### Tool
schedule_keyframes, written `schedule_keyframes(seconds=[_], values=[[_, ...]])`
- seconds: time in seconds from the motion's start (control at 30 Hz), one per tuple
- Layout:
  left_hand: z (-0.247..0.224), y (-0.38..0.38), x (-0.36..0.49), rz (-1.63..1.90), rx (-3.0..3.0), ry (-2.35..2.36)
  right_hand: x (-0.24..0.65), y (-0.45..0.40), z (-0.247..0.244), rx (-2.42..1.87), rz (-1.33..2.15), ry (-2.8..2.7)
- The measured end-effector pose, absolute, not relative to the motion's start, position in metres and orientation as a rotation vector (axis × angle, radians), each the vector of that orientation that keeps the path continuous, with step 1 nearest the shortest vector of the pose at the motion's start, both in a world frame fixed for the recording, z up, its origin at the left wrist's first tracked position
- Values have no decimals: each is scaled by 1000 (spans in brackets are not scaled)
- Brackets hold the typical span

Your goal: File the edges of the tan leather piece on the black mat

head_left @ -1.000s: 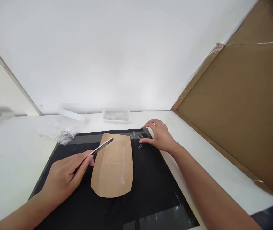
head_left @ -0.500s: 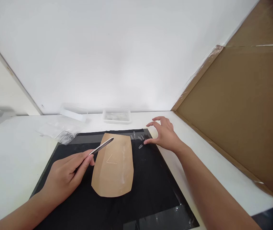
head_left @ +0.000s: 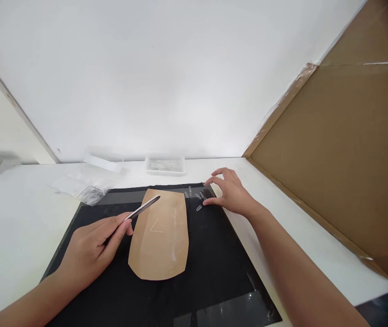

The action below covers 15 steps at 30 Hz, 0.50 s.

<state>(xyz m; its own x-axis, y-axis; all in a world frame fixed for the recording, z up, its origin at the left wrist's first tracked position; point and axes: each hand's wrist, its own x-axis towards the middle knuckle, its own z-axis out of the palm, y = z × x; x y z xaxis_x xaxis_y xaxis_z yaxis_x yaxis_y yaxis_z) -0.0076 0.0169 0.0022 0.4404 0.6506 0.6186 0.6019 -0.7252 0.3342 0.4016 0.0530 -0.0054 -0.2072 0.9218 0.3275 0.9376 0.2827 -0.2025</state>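
Note:
My left hand [head_left: 93, 243] pinches a slim nail file [head_left: 144, 206], dark on its face with a pale edge. Its free end points up and right over a tan sheet [head_left: 159, 254] that bears a thin V-shaped mark. Several clear false nail tips [head_left: 198, 208] lie scattered on the black mat [head_left: 214, 263], right of the sheet's top edge. My right hand [head_left: 229, 193] hovers at the mat's far right corner, thumb and fingers apart, with the thumb tip close beside the nail tips. Nothing shows between its fingers.
At the back stands a shallow translucent box [head_left: 165, 171] with clear pieces in it. Crumpled clear plastic bags [head_left: 90, 184] and a clear lid-like tray [head_left: 101, 161] are at the back left. A cardboard panel [head_left: 333, 159] leans along the right side; a white wall [head_left: 153, 91] rises behind.
My right hand has shifted slightly left and its forefinger has come lower, narrowing the gap to the thumb. The left hand keeps the nail file almost in place.

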Motion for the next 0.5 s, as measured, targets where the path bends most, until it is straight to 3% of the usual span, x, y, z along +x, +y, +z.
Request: schedule_keyframes(seconds=[0.5], values=[[2,17,-9,1130,2600,1137,404,59,-13,-1558,167,-2173]])
